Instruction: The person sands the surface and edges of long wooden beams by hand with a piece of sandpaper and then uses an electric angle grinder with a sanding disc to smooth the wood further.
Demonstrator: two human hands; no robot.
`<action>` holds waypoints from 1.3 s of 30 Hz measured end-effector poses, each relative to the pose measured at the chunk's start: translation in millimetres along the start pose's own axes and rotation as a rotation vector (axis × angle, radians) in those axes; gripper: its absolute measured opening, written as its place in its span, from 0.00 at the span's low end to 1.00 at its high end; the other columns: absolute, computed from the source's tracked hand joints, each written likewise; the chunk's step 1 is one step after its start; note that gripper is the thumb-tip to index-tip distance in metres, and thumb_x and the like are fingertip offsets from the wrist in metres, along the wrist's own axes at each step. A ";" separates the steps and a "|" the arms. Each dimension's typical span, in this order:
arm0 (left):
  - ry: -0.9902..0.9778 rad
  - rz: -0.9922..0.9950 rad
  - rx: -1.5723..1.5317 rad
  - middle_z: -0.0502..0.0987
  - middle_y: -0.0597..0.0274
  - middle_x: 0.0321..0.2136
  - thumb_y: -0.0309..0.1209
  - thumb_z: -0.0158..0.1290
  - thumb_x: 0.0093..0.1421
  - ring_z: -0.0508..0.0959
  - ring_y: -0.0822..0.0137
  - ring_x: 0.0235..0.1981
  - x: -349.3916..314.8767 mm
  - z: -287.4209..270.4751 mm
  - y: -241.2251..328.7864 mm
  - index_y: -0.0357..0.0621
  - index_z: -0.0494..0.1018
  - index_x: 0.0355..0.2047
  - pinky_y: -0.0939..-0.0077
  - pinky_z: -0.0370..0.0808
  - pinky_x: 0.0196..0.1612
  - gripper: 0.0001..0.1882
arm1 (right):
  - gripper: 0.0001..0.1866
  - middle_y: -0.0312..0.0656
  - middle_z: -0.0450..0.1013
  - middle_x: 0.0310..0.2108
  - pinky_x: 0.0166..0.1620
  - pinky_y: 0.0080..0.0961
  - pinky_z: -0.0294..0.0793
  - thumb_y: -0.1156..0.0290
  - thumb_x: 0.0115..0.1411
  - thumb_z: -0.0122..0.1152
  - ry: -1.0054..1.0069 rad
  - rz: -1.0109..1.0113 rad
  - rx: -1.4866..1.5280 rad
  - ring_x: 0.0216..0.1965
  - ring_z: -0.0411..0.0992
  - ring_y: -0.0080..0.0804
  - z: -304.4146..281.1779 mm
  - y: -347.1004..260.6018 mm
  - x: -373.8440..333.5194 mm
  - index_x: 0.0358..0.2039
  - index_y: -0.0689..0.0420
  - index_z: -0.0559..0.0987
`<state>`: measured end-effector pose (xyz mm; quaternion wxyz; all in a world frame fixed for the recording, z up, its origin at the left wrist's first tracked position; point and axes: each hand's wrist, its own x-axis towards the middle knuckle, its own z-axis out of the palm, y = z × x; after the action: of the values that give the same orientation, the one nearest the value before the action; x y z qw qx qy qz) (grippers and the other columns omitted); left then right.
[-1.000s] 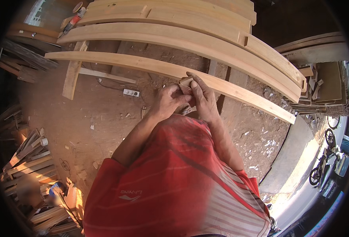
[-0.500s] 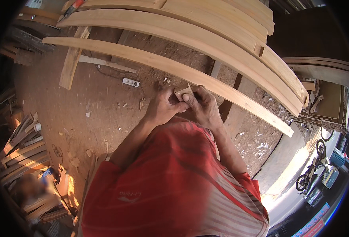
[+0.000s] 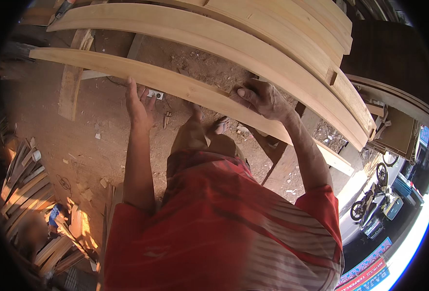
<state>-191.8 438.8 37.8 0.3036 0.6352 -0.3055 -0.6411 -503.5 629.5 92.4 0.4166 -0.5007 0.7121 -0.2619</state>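
A long pale wooden strip (image 3: pixel 175 81) lies crosswise in front of me, slightly curved by the lens. My right hand (image 3: pixel 268 99) is closed over its middle, thumb on top, gripping what looks like a small folded piece of brown sandpaper (image 3: pixel 234 91). Most of that piece is hidden by the fingers. Further left, my left hand (image 3: pixel 140 105) is open, fingers apart. Its fingertips are at the near edge of the strip; whether they touch it, I cannot tell.
Beyond the strip lie several wider boards (image 3: pixel 185 26). A plank (image 3: pixel 73 82) runs under them at left. A white power strip (image 3: pixel 155 94) sits on the dirt floor. Wood scraps (image 3: pixel 25 194) are heaped at lower left, near a blurred person. Motorbikes (image 3: pixel 367 206) stand at right.
My hands were together at my chest, both on the folded brown piece. Now they are apart: the left has moved left to the strip, the right forward onto it with the piece.
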 end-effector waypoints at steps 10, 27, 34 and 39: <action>-0.060 0.185 -0.157 0.66 0.54 0.65 0.64 0.50 0.69 0.69 0.62 0.65 62.3 16.4 -12.0 0.41 0.53 0.73 0.63 0.70 0.65 0.47 | 0.14 0.50 0.74 0.33 0.33 0.38 0.75 0.62 0.75 0.56 -0.128 -0.523 -0.130 0.29 0.75 0.48 43.3 10.2 73.9 0.45 0.60 0.80; 0.009 0.225 -0.092 0.59 0.45 0.67 0.67 0.31 0.74 0.63 0.56 0.68 53.5 21.4 -28.1 0.33 0.45 0.74 0.61 0.62 0.70 0.49 | 0.18 0.52 0.80 0.41 0.41 0.45 0.80 0.57 0.71 0.61 -0.265 -0.245 -0.026 0.38 0.82 0.48 77.9 -58.8 148.6 0.51 0.57 0.84; -0.141 0.226 -0.081 0.62 0.48 0.65 0.69 0.29 0.73 0.64 0.58 0.66 53.7 11.5 -16.1 0.35 0.49 0.74 0.62 0.63 0.68 0.49 | 0.15 0.54 0.77 0.35 0.33 0.38 0.79 0.61 0.74 0.55 -0.168 -0.387 -0.097 0.32 0.79 0.45 184.5 -145.3 326.8 0.48 0.59 0.82; -0.121 0.290 -0.138 0.63 0.48 0.57 0.69 0.31 0.73 0.67 0.58 0.59 51.0 18.6 -10.8 0.34 0.52 0.68 0.59 0.64 0.65 0.47 | 0.21 0.52 0.78 0.30 0.31 0.38 0.77 0.54 0.70 0.60 -0.279 -0.141 0.167 0.28 0.79 0.38 144.6 -122.7 266.9 0.44 0.62 0.83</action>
<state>-210.9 406.0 -2.6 0.4171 0.5224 -0.3669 -0.6469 -359.5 343.0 26.4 0.5320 -0.5446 0.5863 -0.2768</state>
